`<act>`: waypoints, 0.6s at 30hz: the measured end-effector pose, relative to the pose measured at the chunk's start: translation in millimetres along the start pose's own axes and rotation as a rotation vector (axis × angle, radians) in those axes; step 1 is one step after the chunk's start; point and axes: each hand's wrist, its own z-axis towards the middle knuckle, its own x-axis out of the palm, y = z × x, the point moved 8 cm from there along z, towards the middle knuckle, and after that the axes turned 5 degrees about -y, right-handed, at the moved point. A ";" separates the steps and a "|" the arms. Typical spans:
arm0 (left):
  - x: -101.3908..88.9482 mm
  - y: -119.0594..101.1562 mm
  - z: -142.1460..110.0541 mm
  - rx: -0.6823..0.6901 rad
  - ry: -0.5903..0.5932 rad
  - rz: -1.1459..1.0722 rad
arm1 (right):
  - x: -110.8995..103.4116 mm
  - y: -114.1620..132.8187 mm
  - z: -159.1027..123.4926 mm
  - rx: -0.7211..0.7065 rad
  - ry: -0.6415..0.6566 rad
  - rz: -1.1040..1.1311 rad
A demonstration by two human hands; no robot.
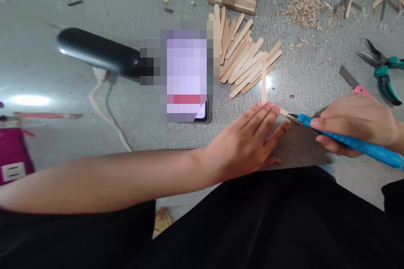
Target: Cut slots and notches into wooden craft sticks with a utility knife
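Blade tip meets the stick just right of the pinning fingers

A pale wooden stick [285, 112] lies on the tabletop [303, 86] between the two hands, its end showing to the right of the left hand [249, 138]. Its long axis slants from far left to near right, roughly in line with the blue cutter [372, 148]. The left hand is nearer, spread flat with fingers extended, pressing down rather than grasping. The right hand [356, 122] is closed around the cutter, its blade at the stick's exposed end. A second stick [264, 82] runs far from the left fingertips; any join underneath is hidden. The tabletop's near edge passes just below both hands. Bare surface opens beyond the blade, bounded by loose sticks [244, 61] far left and a pink-handled blade [361, 89] far right.
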 end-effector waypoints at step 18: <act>-0.1 -2.8 -2.3 0.017 0.023 0.035 | 13.5 12.9 -9.2 -0.101 0.053 -0.093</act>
